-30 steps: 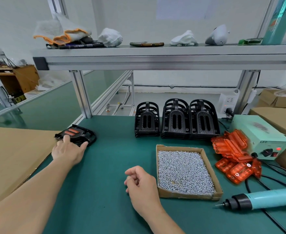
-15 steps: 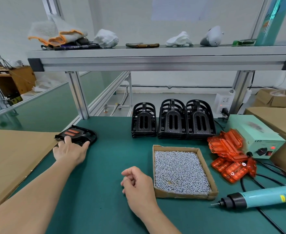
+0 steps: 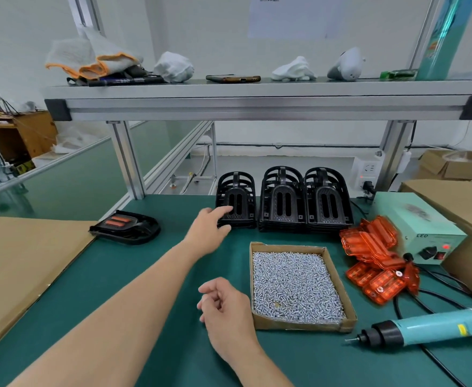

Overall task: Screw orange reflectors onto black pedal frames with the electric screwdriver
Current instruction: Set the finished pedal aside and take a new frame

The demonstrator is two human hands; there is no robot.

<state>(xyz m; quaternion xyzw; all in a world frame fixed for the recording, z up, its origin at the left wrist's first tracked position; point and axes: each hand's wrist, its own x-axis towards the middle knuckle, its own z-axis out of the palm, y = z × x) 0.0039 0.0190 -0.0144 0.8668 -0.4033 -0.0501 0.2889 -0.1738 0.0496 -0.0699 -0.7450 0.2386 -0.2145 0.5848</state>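
Fitted pedal: far left, flat.
Left hand: fingers straight, empty, at the front of the leftmost frame stack, which stands just ahead-right; the nearer hand.
Right hand: loosely curled, empty.
Reflectors, screwdriver: right.

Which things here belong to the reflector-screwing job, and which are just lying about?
Job: stacked black pedal frames; orange reflectors; tray of screws; electric screwdriver; power box; finished pedal at the left.

Lying about: gloves, marker, phone and white rags on the shelf; cardboard boxes at the right.
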